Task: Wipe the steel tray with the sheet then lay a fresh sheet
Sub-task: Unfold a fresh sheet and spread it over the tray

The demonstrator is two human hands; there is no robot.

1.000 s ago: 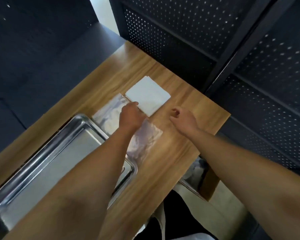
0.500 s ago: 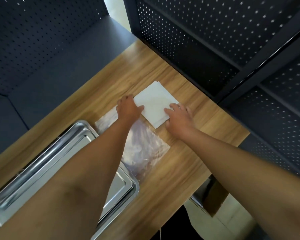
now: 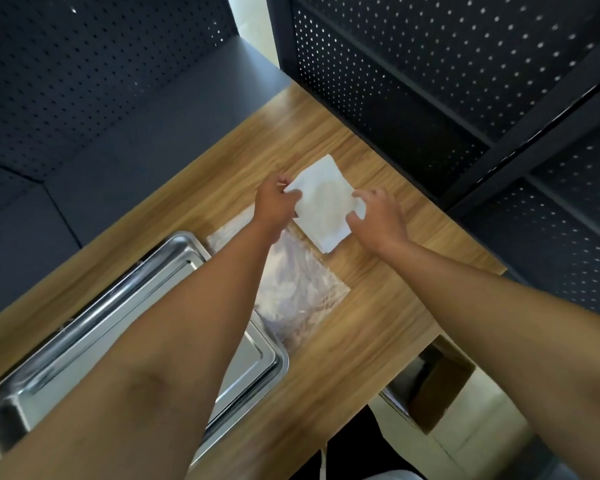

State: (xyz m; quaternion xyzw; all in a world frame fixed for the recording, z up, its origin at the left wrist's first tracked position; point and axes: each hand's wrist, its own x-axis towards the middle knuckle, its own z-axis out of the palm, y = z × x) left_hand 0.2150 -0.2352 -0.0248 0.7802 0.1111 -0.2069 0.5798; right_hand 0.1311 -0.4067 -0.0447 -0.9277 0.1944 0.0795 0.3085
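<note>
A stack of white sheets (image 3: 322, 206) is seen on the far part of the wooden table (image 3: 378, 327). Its left corner is pinched by the curled fingers of the left hand (image 3: 274, 206). The right edge of the top sheet is gripped by the right hand (image 3: 378, 220), fingers bent round it. A clear plastic bag (image 3: 298, 289) lies flat between the stack and the steel tray (image 3: 267, 358), overlapping the tray's near corner. The tray rests at the table's left side, partly hidden by the left forearm. A perforated dark metal rack (image 3: 447, 81) stands behind.
</note>
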